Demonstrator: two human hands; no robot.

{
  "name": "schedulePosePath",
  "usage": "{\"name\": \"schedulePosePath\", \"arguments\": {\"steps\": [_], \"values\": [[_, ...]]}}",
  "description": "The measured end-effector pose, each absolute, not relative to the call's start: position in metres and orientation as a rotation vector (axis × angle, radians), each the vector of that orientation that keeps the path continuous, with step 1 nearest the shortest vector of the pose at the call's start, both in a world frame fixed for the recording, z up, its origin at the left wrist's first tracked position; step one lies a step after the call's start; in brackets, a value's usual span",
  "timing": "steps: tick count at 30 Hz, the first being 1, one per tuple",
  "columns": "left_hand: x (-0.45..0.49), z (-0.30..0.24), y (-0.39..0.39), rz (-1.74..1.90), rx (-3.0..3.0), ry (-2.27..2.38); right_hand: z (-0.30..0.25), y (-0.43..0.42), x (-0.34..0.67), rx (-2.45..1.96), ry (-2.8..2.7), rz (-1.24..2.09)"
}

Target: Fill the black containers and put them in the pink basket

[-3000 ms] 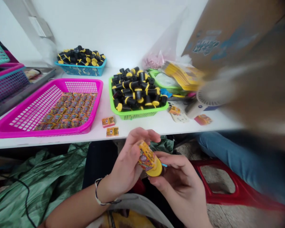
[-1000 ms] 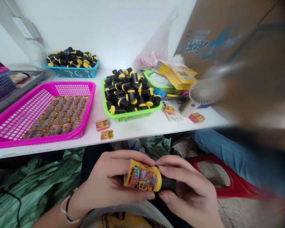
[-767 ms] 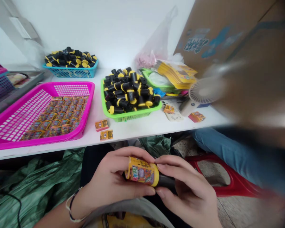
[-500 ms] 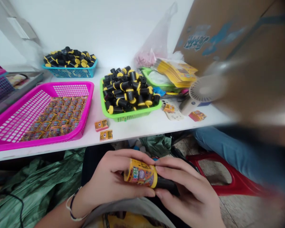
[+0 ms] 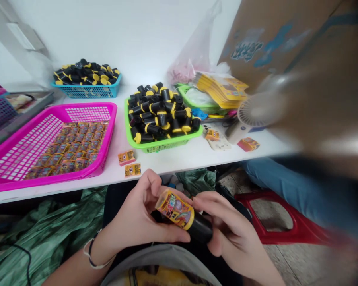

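A small black and yellow canister (image 5: 179, 210) is held in front of my lap, tilted with its black end low and to the right. A colourful printed label wraps its yellow part, and the far left end looks clear. My left hand (image 5: 149, 218) grips the labelled part, thumb along the near side and index finger bent above; its other fingers are partly hidden. At the black end, my right hand (image 5: 229, 230) has its thumb and fingers closed around the canister. On the table edge lie two small stacks of orange printed labels (image 5: 127, 157), (image 5: 133, 170).
A pink basket (image 5: 107, 147) holds rows of labelled pieces. Black and yellow canisters fill a green basket (image 5: 150, 147) and a blue basket (image 5: 89, 92). Right are a fan (image 5: 253, 113), yellow packaging (image 5: 223, 91), a red stool (image 5: 286, 234) and a blurred person's jeans (image 5: 280, 190).
The canister has turned from nearly level to a steeper tilt, showing more of its black end. My left index finger has lifted and bent; my right fingers have shifted along the black part.
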State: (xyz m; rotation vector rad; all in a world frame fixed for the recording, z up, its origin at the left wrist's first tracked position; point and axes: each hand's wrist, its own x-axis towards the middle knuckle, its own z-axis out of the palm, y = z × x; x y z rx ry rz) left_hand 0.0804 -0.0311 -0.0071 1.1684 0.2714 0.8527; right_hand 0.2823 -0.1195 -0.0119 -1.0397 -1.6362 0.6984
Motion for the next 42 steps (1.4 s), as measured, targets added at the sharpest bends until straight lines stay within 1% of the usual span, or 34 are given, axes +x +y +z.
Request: {"name": "schedulePosePath", "arguments": {"steps": [6, 12, 17, 22, 28, 32, 37, 42], "values": [[0.076, -0.015, -0.028, 0.733, 1.146, 0.384, -0.017, -0.117, 0.28, -1.084, -1.74, 0.665], [0.088, -0.016, -0.028, 0.785, 0.975, 0.259, -0.036, -0.119, 0.261, -1.016, -1.534, 0.541], [0.096, -0.019, -0.03, 0.792, 0.891, 0.223, -0.051, -0.121, 0.251, -0.966, -1.433, 0.517], [0.094, -0.022, -0.03, 0.816, 0.875, 0.25, -0.048, -0.119, 0.249, -0.976, -1.402, 0.423], [0.1, -0.02, -0.037, 0.859, 0.796, 0.322, -0.045, -0.116, 0.243, -1.111, -1.442, 0.236], [0.106, -0.024, -0.044, 0.847, 0.765, 0.279, -0.046, -0.117, 0.242, -1.128, -1.489, 0.148], [0.106, -0.02, -0.049, 0.823, 0.8, 0.274, -0.05, -0.117, 0.244, -1.009, -1.415, 0.169], [0.094, -0.008, -0.045, 0.777, 1.027, 0.315, -0.053, -0.113, 0.244, -0.902, -1.32, 0.249]]}}
